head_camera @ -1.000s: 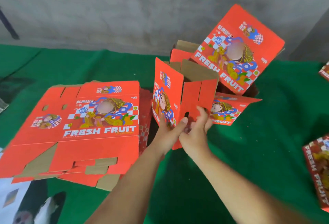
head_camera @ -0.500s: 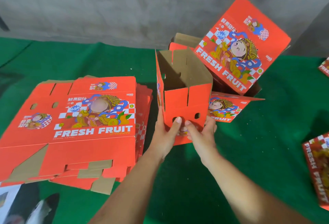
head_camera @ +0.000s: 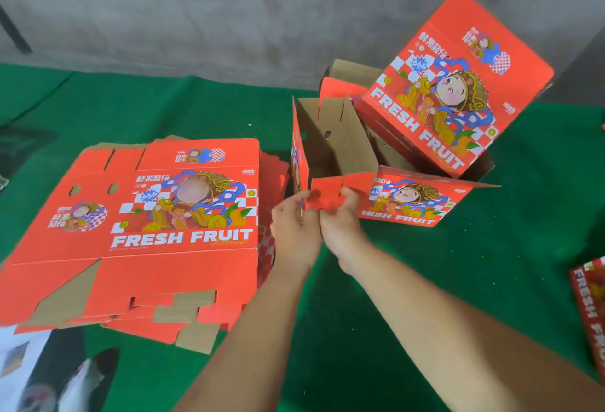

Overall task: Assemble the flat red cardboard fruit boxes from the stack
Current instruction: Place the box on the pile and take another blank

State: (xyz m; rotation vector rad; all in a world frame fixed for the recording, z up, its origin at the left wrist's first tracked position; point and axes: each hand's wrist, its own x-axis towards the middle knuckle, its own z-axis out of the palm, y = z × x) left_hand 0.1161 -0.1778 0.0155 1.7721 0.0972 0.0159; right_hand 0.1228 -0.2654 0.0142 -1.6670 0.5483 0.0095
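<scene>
Both hands pinch the half-formed box's (head_camera: 330, 153) near slotted flap (head_camera: 327, 194), left hand (head_camera: 294, 218) just left of right hand (head_camera: 340, 218); box opens upward, probably mid-fold.

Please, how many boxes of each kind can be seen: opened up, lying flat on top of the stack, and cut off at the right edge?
Opened-up boxes: 2, the box in the hands and the tilted box.
Flat box topping the stack: 1; sheets beneath cannot be counted.
Box at right edge: 1.
Total: 4.

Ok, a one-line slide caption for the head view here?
Both hands, left and right, grip the near flap of a half-opened red box beside the flat stack.
</scene>
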